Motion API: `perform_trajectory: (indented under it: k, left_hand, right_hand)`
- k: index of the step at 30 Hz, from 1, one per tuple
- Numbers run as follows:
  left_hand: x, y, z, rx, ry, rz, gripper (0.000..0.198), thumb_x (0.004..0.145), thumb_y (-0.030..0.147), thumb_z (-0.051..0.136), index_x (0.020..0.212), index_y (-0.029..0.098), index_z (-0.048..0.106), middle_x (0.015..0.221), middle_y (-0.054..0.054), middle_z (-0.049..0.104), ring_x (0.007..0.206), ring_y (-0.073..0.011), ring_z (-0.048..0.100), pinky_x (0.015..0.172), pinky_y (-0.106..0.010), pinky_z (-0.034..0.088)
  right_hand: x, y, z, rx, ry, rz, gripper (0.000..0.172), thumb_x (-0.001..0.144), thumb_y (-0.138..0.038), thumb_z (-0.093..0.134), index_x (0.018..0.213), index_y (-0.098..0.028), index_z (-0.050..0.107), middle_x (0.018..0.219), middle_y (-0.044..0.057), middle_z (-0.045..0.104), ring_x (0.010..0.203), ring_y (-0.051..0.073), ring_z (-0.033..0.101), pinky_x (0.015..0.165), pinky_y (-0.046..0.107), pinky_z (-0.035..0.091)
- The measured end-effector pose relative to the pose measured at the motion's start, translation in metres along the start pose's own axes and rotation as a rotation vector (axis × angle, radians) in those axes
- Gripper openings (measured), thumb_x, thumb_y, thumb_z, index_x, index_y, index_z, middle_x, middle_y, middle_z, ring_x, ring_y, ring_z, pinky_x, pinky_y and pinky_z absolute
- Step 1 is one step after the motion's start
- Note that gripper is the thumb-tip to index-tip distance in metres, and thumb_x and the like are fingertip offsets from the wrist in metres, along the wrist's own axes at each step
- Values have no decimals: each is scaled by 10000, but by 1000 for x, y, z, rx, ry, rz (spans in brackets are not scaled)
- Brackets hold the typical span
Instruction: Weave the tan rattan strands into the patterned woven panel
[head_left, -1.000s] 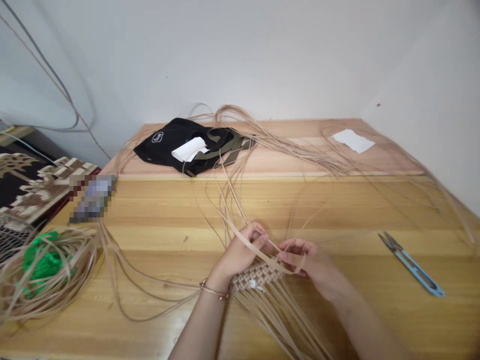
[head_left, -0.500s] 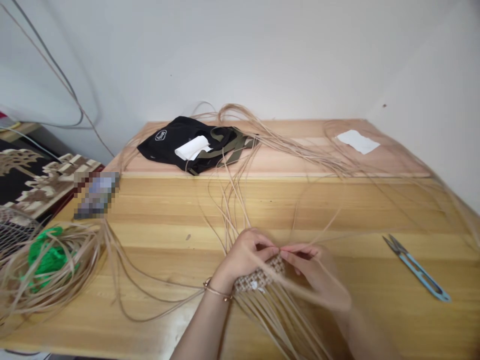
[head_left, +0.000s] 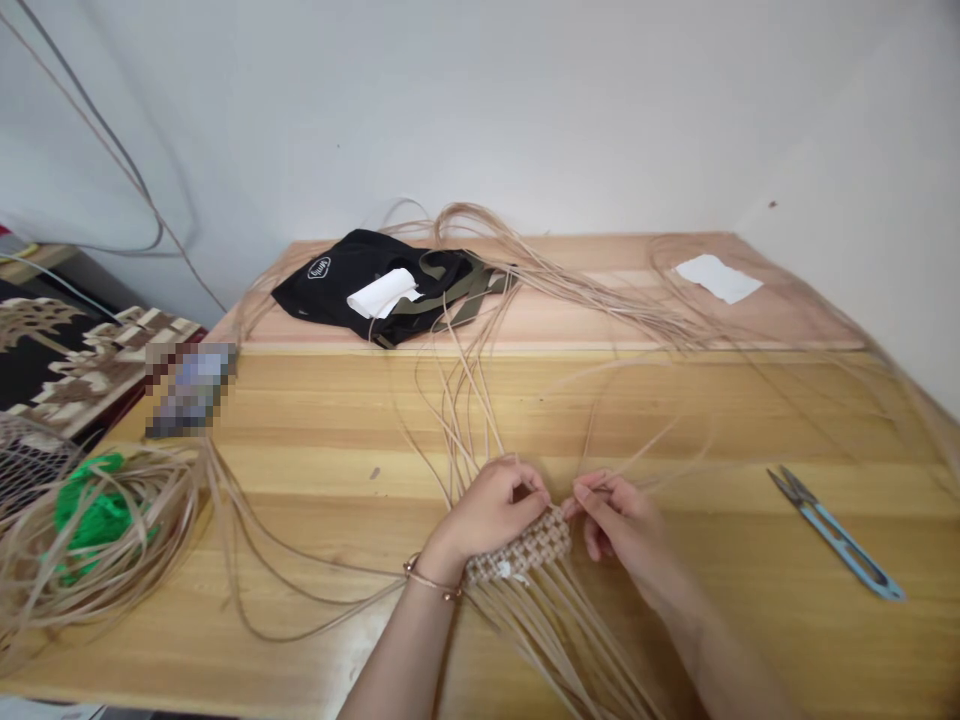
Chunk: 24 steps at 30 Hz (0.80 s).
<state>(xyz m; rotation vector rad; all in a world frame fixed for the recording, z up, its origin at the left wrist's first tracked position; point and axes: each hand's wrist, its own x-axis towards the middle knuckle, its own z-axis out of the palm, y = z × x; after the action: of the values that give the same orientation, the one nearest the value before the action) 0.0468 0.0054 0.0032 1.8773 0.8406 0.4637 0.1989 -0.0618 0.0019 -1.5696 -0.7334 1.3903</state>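
Note:
A small piece of weaving (head_left: 536, 545), made of tan strands in a tight knotted pattern, lies on the wooden table in front of me. My left hand (head_left: 499, 505) covers its upper left side, thumb and fingers pinched at its top edge. Just off the upper right corner, my right hand (head_left: 611, 515) pinches a thin tan strand (head_left: 652, 445) between thumb and forefinger. Long loose strands (head_left: 555, 630) run from the lower edge towards me, and others (head_left: 469, 400) spread away behind my left hand. A small white bit (head_left: 506, 570) sits on the weaving's lower edge.
Blue thread snips (head_left: 840, 535) lie at the right. On the left are a strand coil (head_left: 165, 500) with a green bundle (head_left: 94, 510) and a blurred-out object (head_left: 193, 388). A black bag (head_left: 330, 290), white paper (head_left: 718, 278) and more strands (head_left: 570, 275) lie at the back.
My right hand has drawn slightly away from my left, opening a small gap. The strand that crossed in front of my right hand has swung clear, leaving more of the weaving visible.

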Motion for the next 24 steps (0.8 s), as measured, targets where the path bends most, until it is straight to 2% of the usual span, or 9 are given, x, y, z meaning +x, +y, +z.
perform_trajectory:
  k: [4,8,14,16,18,21,24]
  left_hand:
    - [0,0,1,3,-9,19,133,753,182,471,716,151,595,725,-23,613,705,-126,533,694,-228,390]
    - [0,0,-1,30,1,64,106,739,158,485,695,152,581,725,-29,603,733,-134,525,712,-240,389]
    - [-3,1,-12,24,-13,166,135,737,129,507,611,161,544,765,-34,619,821,-142,523,812,-276,366]
    - [-4,0,-15,14,-17,166,147,736,131,519,594,162,539,771,-31,619,826,-142,524,827,-284,360]
    - [-5,-1,-15,6,-11,154,150,738,138,525,590,163,542,772,-31,620,827,-146,525,828,-291,358]
    - [-5,-3,-13,23,35,106,142,745,170,524,608,165,564,747,-34,611,820,-155,521,813,-295,361]
    - [-4,-2,-10,32,91,97,109,737,205,538,647,164,586,727,-37,592,796,-157,514,771,-284,373]
  right_hand:
    - [0,-2,3,29,33,10,388,523,-391,731,753,-172,507,493,-75,522,337,26,372,348,159,264]
    - [2,-2,3,-3,57,-5,323,522,-398,722,614,-170,513,410,-83,438,321,29,332,335,168,225]
    - [-2,-1,2,-213,192,-17,223,570,-355,681,581,-183,539,413,-58,462,327,40,301,323,180,197]
    - [-3,-2,1,-262,195,-17,201,579,-341,672,579,-184,547,441,-42,502,339,46,314,328,184,192]
    - [-4,-3,0,-298,192,-36,187,587,-332,660,572,-183,548,474,-28,536,372,61,370,349,189,241]
    - [-4,-6,-1,-289,191,-91,177,584,-329,654,648,-187,571,506,-28,555,438,87,443,408,199,326]
    - [-6,-9,-1,-219,137,-48,274,576,-350,654,795,-195,600,517,-35,558,398,76,401,374,196,309]
